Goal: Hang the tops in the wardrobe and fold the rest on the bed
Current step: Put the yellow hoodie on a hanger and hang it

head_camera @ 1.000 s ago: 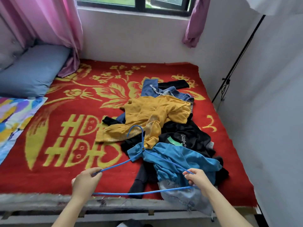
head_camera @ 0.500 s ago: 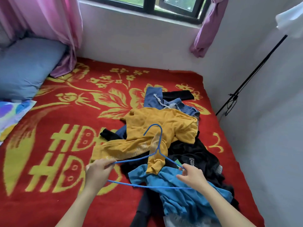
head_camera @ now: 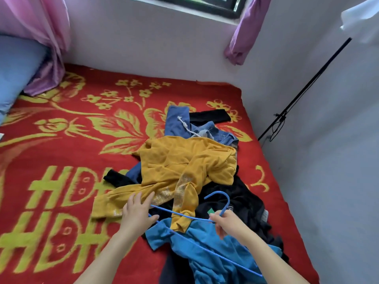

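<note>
A heap of clothes lies on the red bed (head_camera: 61, 152). On top is a mustard yellow top (head_camera: 184, 165). Below it lie a black top (head_camera: 244, 203) with a green patch, a bright blue garment (head_camera: 207, 242) nearest me, and blue jeans (head_camera: 209, 132) with a white drawstring at the far end. A thin blue hanger (head_camera: 217, 203) hovers over the pile. My right hand (head_camera: 229, 223) grips it just below the hook. My left hand (head_camera: 138, 212), fingers spread, reaches to the yellow sleeve and holds nothing.
A blue pillow (head_camera: 14, 72) and a pink curtain (head_camera: 41, 37) sit at the bed's far left. The wall runs along the right side, with a black stand pole (head_camera: 303, 89) leaning there. A purple curtain (head_camera: 244, 33) hangs under the window.
My left hand has let go of the hanger and moved forward to the yellow sleeve. The right hand has slid to the hanger's neck and now holds it alone, tilted.
</note>
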A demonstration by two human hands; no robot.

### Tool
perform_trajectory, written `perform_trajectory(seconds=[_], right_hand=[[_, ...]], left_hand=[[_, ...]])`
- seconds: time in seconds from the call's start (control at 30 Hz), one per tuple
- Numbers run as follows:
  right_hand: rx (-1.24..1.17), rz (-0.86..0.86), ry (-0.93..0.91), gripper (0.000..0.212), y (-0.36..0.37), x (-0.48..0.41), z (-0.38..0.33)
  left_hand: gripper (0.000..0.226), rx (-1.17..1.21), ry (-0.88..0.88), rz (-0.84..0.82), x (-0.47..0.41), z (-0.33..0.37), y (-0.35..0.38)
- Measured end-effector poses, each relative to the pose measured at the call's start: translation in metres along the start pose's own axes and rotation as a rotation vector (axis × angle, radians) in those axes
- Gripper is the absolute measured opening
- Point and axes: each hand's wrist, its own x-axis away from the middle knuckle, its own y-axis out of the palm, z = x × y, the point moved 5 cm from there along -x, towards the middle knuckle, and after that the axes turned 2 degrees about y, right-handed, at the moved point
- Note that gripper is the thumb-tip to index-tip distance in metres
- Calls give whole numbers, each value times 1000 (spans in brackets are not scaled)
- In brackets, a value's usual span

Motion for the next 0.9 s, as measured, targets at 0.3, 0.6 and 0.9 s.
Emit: perform_trajectory(seconds=[0.3, 0.6, 0.9], right_hand=[[-657, -98, 53, 23, -54, -56, 8], [-848, 9, 85, 38, -65, -113, -43], [-452, 686, -80, 35, -166, -149, -39]], left_hand=[[49, 169, -188, -26, -19, -32, -3], [39, 357, -327, 56, -50, -42, -23], [33, 387, -326, -15, -63, -23, -2]])
